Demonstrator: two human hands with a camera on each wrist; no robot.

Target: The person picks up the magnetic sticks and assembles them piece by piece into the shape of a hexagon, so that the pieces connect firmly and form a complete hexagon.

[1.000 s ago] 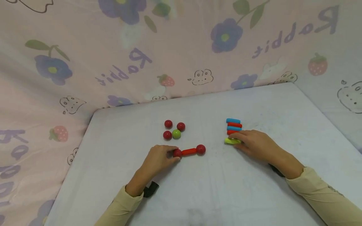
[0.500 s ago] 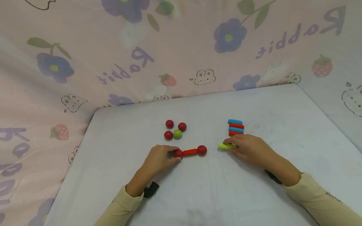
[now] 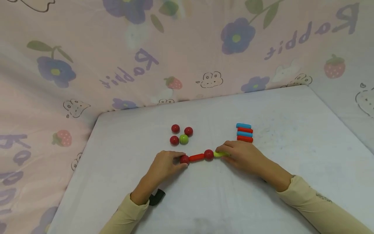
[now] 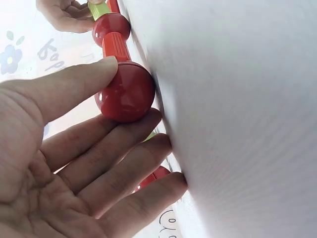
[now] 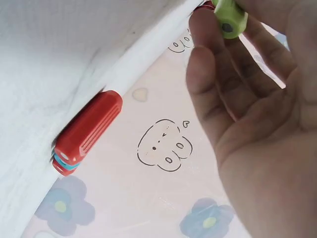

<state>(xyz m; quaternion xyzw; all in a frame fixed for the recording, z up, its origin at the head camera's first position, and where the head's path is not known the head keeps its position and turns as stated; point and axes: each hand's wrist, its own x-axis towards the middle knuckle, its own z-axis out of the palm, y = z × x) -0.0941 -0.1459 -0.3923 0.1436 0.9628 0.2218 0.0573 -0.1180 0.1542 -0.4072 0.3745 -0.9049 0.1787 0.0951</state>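
My left hand [image 3: 164,165] pinches a glossy red ball [image 4: 130,94] between thumb and fingers, low at the white tabletop. From that ball a red ribbed rod [image 3: 197,157] runs right to a second red ball [image 3: 208,154], forming one line. My right hand [image 3: 244,157] pinches a yellow-green rod [image 3: 219,154], its left end right at the second ball. In the right wrist view the free end of the yellow-green rod [image 5: 231,22] shows a dark round spot, and the other fingers extend beside it.
Behind the joined pieces sit several loose balls, among them a red ball [image 3: 174,140] and a green ball [image 3: 183,139]. Farther right, red and blue rods lie side by side, with a red rod [image 3: 244,139] in front. A patterned curtain [image 3: 187,58] borders the table's back.
My right hand has carried the yellow-green rod leftward from beside the row of rods to the second red ball. My left hand keeps its hold on the first ball.
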